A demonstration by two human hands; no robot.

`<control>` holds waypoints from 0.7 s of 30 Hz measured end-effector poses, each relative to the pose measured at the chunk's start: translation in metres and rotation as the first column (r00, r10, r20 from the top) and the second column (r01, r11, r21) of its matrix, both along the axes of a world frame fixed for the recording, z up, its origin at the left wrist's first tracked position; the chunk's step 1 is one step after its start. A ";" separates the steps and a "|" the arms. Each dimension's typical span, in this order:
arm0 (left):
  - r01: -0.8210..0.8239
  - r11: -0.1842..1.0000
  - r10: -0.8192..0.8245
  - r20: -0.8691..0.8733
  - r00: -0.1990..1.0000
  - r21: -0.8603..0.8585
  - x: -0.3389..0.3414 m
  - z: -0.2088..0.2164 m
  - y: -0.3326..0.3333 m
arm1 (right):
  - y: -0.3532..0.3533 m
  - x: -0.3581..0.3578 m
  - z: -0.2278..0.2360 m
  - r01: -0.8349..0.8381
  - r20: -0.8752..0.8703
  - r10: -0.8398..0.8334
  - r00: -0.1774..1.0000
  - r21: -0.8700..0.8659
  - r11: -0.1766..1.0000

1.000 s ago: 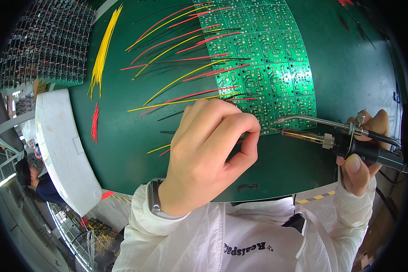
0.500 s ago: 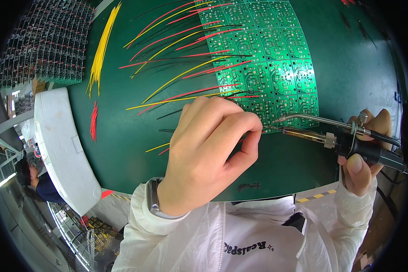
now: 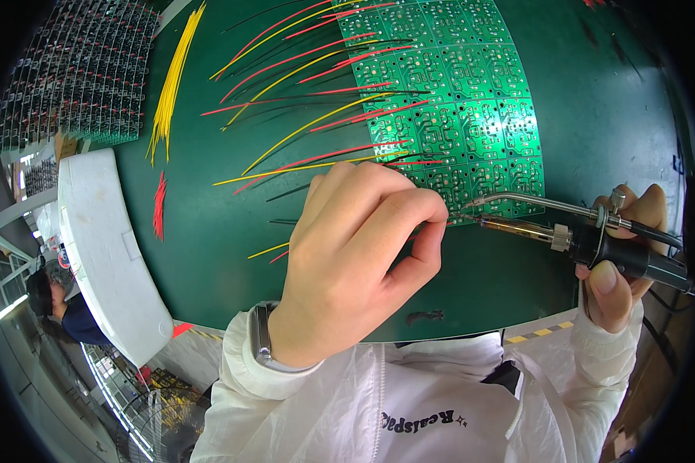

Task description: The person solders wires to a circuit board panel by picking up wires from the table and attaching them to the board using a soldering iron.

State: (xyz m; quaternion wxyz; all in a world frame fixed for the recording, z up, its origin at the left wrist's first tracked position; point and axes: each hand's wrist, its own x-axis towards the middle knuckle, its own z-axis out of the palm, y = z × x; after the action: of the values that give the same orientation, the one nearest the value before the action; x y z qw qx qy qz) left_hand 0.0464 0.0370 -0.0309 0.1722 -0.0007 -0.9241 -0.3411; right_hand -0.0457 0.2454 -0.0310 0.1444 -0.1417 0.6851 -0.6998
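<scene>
A green panel of joined circuit boards [image 3: 479, 73] lies on the green table, with red, yellow and black wires [image 3: 309, 131] running left from its left part. My left hand [image 3: 355, 247] is closed in a pinch over the panel's near left corner, and a bit of red wire shows at its fingertips. The wire ends under this hand are hidden. My right hand [image 3: 622, 262] grips a black soldering iron [image 3: 571, 239] fitted with a curved metal feed tube [image 3: 533, 200]. The iron's tip and the tube's end meet the panel's near edge, just right of my left fingertips.
A bundle of yellow wires [image 3: 174, 89] and a small bunch of red wires [image 3: 159, 207] lie at the left. Beyond them stand stacked boards [image 3: 77, 69] and a white foam block [image 3: 112, 247]. A person [image 3: 73, 309] sits at the far left. Cables hang at the right.
Almost nothing differs. The panel and its wires have shifted very slightly, while both hands and the soldering iron stay in place.
</scene>
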 end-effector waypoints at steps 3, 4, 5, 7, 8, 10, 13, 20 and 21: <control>-0.004 1.000 0.004 -0.005 1.000 -0.005 0.000 -0.001 0.000 | 0.000 0.000 -0.003 0.006 -0.043 -0.007 0.999 -0.002 1.000; -0.001 1.000 0.001 -0.015 1.000 -0.015 0.000 -0.001 -0.001 | -0.001 0.001 -0.003 0.005 -0.042 -0.005 0.999 -0.003 1.000; -0.001 1.000 0.000 -0.015 1.000 -0.014 -0.001 -0.002 -0.001 | -0.003 0.001 -0.002 0.008 -0.050 -0.009 0.999 -0.020 1.000; 0.002 0.999 -0.004 -0.057 0.998 -0.032 -0.001 -0.004 -0.001 | -0.004 0.002 -0.004 0.010 -0.057 -0.012 0.998 -0.036 0.999; 0.002 0.999 -0.004 -0.056 0.998 -0.033 -0.002 -0.003 -0.001 | -0.004 0.001 -0.006 0.012 -0.100 -0.015 0.995 -0.032 0.999; 0.012 0.998 -0.016 -0.064 0.998 -0.055 -0.002 -0.002 0.000 | -0.002 -0.002 -0.008 0.015 -0.144 -0.018 0.989 -0.028 1.000; 0.005 0.998 -0.009 -0.066 0.998 -0.056 -0.003 -0.001 0.001 | 0.000 -0.005 -0.009 -0.003 -0.200 0.004 0.980 0.004 1.000; 0.005 0.998 -0.010 -0.075 0.997 -0.062 -0.004 -0.001 0.002 | 0.005 -0.007 -0.007 -0.069 -0.179 0.079 0.981 0.061 0.996; 0.005 0.998 -0.009 -0.070 0.998 -0.060 -0.004 -0.001 0.002 | 0.007 -0.008 -0.007 -0.108 -0.192 0.114 0.975 0.042 0.993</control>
State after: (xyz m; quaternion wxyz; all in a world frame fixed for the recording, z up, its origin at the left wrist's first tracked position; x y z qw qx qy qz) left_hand 0.0426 0.0392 -0.0317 0.2033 -0.0211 -0.9272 -0.3138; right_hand -0.0538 0.2519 -0.0380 0.1182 -0.2450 0.6976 -0.6628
